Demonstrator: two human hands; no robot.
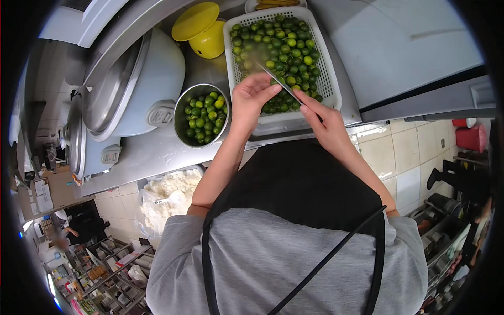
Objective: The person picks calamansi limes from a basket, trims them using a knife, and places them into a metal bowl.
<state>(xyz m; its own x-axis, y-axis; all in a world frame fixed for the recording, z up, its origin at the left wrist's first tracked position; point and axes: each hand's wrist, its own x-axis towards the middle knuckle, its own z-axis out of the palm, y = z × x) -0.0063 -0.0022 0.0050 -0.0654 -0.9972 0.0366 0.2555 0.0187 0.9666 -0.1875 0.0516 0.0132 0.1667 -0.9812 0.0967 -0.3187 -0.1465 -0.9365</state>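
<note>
My right hand [326, 119] is closed around the handle of a small knife [279, 82], whose blade points up and to the left. Thumb and fingers of my left hand [254, 95] are bent together beside the blade; what they pinch, if anything, I cannot make out. Both hands are over the near part of a white perforated basket [230, 48] full of small green limes [286, 50], some yellowish. To the left of my left hand stands a round metal pot [177, 116] with more limes inside.
A yellow plastic container [209, 44] with a wide rim stands behind the pot. Large rice cookers [165, 71] occupy the counter's left side. Below the counter edge sits a bag of white rice-like food [170, 197] with a scoop. Other people are in the background.
</note>
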